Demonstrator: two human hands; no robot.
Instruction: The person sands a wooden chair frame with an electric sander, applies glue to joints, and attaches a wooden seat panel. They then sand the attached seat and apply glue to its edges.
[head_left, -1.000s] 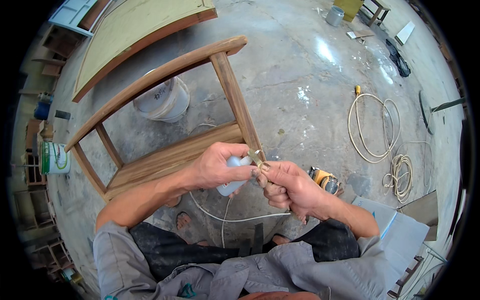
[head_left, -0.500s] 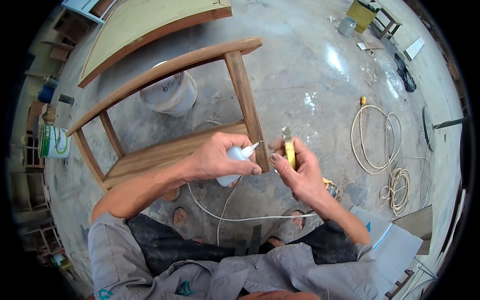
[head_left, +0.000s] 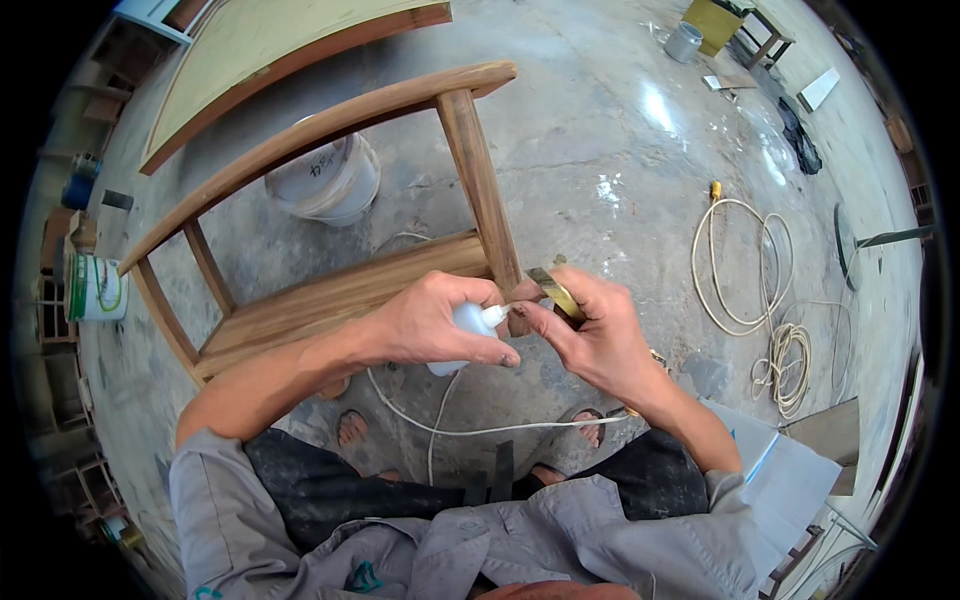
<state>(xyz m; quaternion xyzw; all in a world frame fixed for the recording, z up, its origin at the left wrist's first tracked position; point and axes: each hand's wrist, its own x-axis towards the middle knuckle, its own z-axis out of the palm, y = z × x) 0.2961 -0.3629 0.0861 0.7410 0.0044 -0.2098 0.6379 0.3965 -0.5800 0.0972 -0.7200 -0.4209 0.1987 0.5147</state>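
My left hand (head_left: 435,320) is wrapped round a translucent white squeeze bottle (head_left: 470,319), tilted so its narrow nozzle (head_left: 495,315) points right. In my right hand (head_left: 590,320) sits a yellow-handled tool (head_left: 565,302) with a flat metal end; its exact kind is unclear. My right thumb and a fingertip pinch at the nozzle's tip, hiding it. Just beyond both hands stands a brown wooden frame (head_left: 330,290) with a curved top rail, upright slats and a wide lower board. Its right post (head_left: 477,180) comes down close behind the fingers.
A white bucket (head_left: 335,185) stands behind the frame, near a pale panel with wooden edges (head_left: 290,50). A cable (head_left: 480,432) crosses the floor by my feet. Coiled cord (head_left: 785,370) lies right, and a grey-blue sheet (head_left: 785,490) lies lower right.
My right hand has moved left to the bottle's nozzle, and its fingertips now pinch there. The yellow tool has tipped over from upright. My left hand still grips the bottle.
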